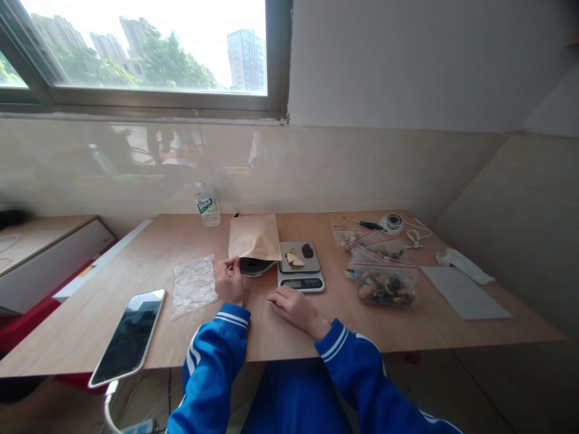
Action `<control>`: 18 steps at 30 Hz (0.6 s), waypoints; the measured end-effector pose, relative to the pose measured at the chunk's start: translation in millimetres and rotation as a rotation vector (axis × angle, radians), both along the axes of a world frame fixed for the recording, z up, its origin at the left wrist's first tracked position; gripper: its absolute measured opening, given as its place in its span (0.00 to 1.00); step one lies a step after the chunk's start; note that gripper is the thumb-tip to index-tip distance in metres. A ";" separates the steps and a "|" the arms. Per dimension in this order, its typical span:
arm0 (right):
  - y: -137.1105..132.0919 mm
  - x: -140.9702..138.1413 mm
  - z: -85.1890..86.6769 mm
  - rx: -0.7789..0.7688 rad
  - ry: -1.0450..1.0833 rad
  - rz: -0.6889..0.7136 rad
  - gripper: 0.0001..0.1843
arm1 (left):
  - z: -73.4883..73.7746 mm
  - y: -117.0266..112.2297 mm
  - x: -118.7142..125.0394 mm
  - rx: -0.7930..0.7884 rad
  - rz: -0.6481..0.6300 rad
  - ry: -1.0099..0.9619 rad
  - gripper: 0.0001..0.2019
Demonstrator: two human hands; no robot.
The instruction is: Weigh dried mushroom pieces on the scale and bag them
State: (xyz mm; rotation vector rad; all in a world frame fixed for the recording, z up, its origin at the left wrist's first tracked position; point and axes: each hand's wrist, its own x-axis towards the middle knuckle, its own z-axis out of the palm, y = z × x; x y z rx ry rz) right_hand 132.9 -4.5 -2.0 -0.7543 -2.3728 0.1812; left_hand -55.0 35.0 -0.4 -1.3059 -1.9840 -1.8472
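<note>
A brown kraft paper bag lies flat on the table with its mouth towards me, showing a dark inside. My left hand pinches the left corner of that mouth between thumb and fingers. Just right of the bag stands a digital kitchen scale. On its plate sit several pale dried slices and one dark, flat piece. My right hand rests on the tabletop in front of the scale, fingers extended and together, holding nothing. The scale's display is too small to read.
A clear plastic bag and a phone on a cable lie left. Behind stands a bottle. To the right are zip bags of dried pieces, a screwdriver, a white camera, white sheet and cloth.
</note>
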 end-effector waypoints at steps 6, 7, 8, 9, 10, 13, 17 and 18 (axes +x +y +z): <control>35.1 28.7 13.5 -0.041 0.479 -0.442 0.16 | 1.0 3.2 -2.2 0.024 0.005 -0.001 0.13; 44.7 33.2 15.5 -0.031 0.500 -0.499 0.17 | 1.1 3.7 -2.5 0.027 -0.001 0.006 0.13; 54.1 37.0 17.0 -0.023 0.497 -0.535 0.17 | 1.1 4.0 -2.7 0.028 -0.007 0.012 0.13; 62.6 40.3 17.9 -0.020 0.477 -0.552 0.18 | 0.9 4.3 -2.9 0.026 -0.010 0.019 0.13; 69.6 43.0 18.1 -0.025 0.450 -0.552 0.19 | 0.7 4.4 -3.0 0.023 -0.012 0.025 0.13; 78.8 49.9 14.5 -0.052 0.412 -0.519 0.21 | -1.2 4.4 -3.7 0.015 -0.013 0.034 0.13; 74.2 57.8 7.9 -0.046 0.542 -0.549 0.22 | -5.2 5.5 -5.0 0.023 -0.021 0.059 0.13; 73.5 58.4 7.4 -0.037 0.582 -0.568 0.21 | -6.0 5.9 -5.1 0.023 -0.023 0.065 0.13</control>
